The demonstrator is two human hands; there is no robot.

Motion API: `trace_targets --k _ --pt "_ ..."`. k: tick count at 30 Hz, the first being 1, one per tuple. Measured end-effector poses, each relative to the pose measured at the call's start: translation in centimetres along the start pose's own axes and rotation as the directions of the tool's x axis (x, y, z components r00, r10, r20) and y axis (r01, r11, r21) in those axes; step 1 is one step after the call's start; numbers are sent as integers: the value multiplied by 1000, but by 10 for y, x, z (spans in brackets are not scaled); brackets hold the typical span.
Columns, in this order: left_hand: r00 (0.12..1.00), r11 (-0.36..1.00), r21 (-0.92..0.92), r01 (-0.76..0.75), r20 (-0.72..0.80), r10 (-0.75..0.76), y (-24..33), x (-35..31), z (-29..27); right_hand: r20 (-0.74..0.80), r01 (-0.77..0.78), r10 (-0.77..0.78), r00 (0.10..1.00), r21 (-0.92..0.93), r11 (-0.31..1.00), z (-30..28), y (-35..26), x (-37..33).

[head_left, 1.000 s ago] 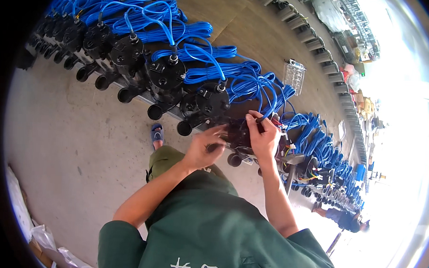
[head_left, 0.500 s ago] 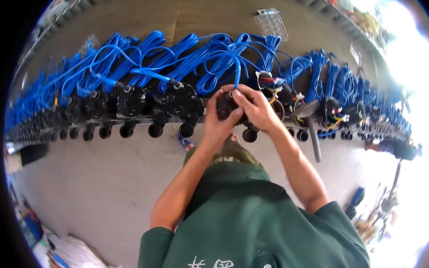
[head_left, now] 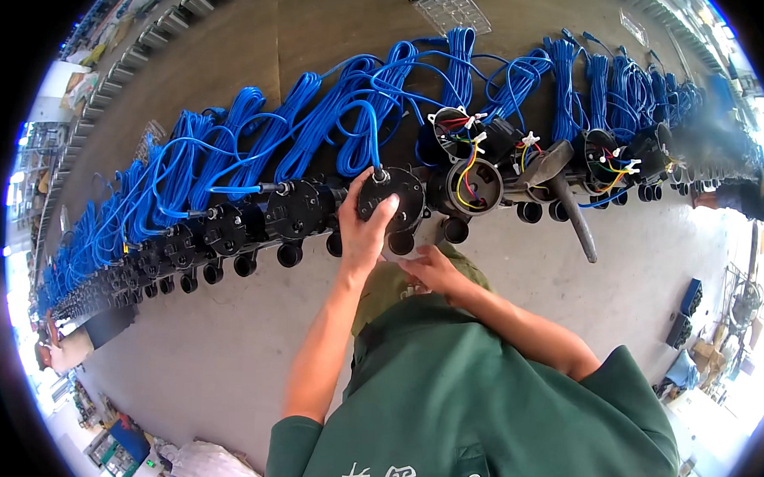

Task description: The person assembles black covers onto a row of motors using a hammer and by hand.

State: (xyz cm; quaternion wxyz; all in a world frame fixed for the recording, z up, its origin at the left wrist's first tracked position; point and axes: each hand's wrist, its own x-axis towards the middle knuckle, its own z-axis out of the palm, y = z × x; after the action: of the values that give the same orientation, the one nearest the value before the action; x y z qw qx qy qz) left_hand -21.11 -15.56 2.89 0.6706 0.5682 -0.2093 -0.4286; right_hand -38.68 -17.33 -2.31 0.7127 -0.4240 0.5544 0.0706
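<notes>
Along the near edge of the worktop (head_left: 330, 35) sits a black cap (head_left: 407, 189), its blue cable (head_left: 372, 129) looping toward the far side. The left hand (head_left: 364, 228) grips it, thumb over the top; the right hand (head_left: 436, 270) hangs nearer, fingers bent, and whether it pinches anything I cannot tell. Leftward, capped units (head_left: 297, 209) look finished; just right, an open housing (head_left: 499, 192) with exposed coloured wires (head_left: 462, 187) seems undone. Half a second ago both hands clasped the cap; now the right is off it.
</notes>
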Motion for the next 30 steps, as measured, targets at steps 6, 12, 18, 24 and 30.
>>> trace_targets --k 6,12,18,24,30 --pt "994 999 23 36 106 -38 9 12 -6 27 116 -120 992 104 988 22 7 81" --pt "995 996 86 34 90 -42 4 9 -14 92 289 -276 957 -196 937 4 5 80" --pt "998 994 112 12 57 -19 9 9 -6 59 340 -389 919 -614 712 -6 65 136" --pt "989 991 66 114 82 -120 13 7 -10 94 469 -543 834 -638 611 -10 98 165" --pt "1000 999 38 10 -24 -9 1 3 4 25 280 -372 928 -705 651 -18 43 105"
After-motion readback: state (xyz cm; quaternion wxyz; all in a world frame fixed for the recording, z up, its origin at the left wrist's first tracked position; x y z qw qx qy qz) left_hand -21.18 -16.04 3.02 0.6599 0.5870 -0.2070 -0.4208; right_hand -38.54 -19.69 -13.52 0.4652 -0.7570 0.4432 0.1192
